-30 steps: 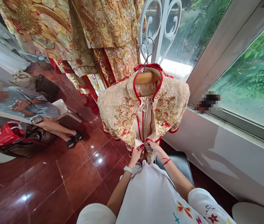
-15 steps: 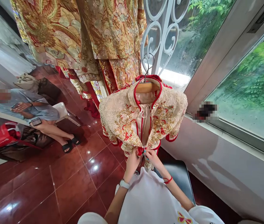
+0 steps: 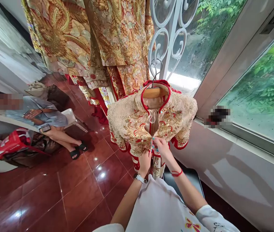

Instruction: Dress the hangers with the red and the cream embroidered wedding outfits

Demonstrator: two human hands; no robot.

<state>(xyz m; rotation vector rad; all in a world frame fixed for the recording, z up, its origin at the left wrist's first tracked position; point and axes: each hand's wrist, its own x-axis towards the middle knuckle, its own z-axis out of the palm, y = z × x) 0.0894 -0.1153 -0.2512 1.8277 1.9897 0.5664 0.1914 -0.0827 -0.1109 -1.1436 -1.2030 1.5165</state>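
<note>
A cream jacket [image 3: 137, 119] with gold beading and red piping hangs on a wooden hanger [image 3: 151, 92] in front of me. Its collar and upper front gape in a V, with a thin tie showing inside. My left hand [image 3: 144, 160] is closed on the jacket's lower front edge. Above and to the right of it, my right hand [image 3: 160, 145], with teal nails, pinches at the bottom of the V, where the front zipper seems to run; the pull itself is hidden by my fingers. Below that pinch the two front halves meet.
Gold-embroidered garments [image 3: 66, 42] hang behind on the left, beside a white scrolled metal frame [image 3: 173, 32]. A window [image 3: 260, 87] is at right. A black stool [image 3: 187, 182] stands below the jacket. At left a seated person [image 3: 42, 112] holds a phone, near a red bag [image 3: 13, 141].
My right hand has moved up along the jacket's front, and the V opening has become shorter. My left hand stays low at the front edge. The view has shifted slightly.
</note>
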